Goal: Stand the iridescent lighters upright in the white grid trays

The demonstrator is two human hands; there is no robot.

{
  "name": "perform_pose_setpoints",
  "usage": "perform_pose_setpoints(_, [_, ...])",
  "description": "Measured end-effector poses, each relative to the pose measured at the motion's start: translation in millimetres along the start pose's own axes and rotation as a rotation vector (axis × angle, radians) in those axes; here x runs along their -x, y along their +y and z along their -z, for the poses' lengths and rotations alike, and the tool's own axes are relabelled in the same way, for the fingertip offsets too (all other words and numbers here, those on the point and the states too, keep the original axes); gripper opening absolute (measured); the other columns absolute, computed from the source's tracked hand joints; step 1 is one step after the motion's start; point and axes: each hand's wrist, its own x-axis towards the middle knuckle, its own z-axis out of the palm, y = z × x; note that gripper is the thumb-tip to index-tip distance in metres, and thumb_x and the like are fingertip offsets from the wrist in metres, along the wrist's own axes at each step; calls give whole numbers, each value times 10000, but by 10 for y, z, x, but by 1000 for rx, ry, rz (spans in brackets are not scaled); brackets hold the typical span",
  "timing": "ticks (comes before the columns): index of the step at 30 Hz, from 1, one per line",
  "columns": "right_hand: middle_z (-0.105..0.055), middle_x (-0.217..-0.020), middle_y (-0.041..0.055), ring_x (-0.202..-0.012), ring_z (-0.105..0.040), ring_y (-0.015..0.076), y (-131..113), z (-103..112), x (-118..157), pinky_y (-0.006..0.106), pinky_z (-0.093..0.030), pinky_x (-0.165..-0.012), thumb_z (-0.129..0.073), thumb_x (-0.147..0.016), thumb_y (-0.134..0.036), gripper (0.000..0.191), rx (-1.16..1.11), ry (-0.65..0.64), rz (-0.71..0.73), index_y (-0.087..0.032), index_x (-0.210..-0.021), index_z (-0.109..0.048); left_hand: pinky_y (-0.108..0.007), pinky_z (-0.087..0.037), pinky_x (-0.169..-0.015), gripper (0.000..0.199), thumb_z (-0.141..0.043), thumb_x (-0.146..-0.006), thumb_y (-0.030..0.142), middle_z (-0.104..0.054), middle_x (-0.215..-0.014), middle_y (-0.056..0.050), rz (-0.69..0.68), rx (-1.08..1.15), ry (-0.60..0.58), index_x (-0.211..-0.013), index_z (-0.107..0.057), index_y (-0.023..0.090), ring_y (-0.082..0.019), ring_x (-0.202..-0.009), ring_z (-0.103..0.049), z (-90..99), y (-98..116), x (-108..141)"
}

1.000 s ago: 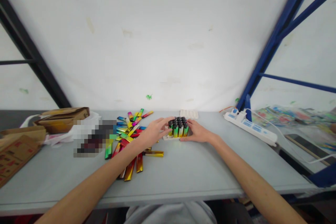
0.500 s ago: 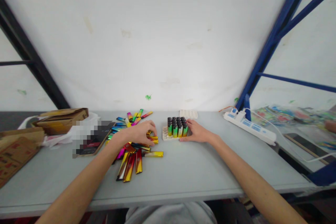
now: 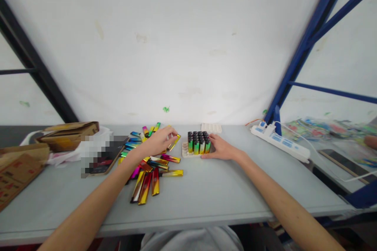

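A yellow metallic lighter (image 3: 174,142) is pinched in my left hand (image 3: 163,141), tilted and raised just above a loose pile of shiny coloured lighters (image 3: 156,182). To its right sits a white tray (image 3: 185,151) with rows of cells. Several lighters (image 3: 199,143) with black tops and green-yellow bodies stand upright in it, and bare cells show at its left end. My right hand (image 3: 222,148) grips the tray's right end, thumb at the front and fingers behind, against the standing lighters.
A second white tray (image 3: 212,127) lies by the wall. Cardboard boxes (image 3: 69,135), a plastic bag and a dark flat box (image 3: 113,155) stand left. A white power strip (image 3: 279,141) with cables, a phone (image 3: 344,164) and another person's hand (image 3: 371,141) are at right.
My left hand has lifted off the pile a little, up and to the right, with a lighter in its fingers. More of the pile shows. My right hand has stayed at the tray.
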Motion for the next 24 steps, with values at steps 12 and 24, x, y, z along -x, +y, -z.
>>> perform_pose_setpoints(12, [-608, -1202, 175, -1095, -568, 344, 21, -17, -2, 491, -479, -977, -718, -740, -738, 770, -1, 7, -3, -126, -1200, -645, -206, -340, -419, 271, -698, -798, 388, -527, -535, 48, 421, 1230, 273, -772, -526, 179, -72, -387, -408, -177, 185, -102])
perform_pose_setpoints(24, [-599, -1227, 191, -1109, -570, 351, 21, -16, 3, 498, -482, -977, -700, -743, -758, 845, 17, -1, -7, -106, -1273, -613, -356, -571, -770, 117, -625, -680, 136, -730, -726, -55, 411, 1525, 204, -704, -522, 187, -156, -617, -652, -110, 332, -11])
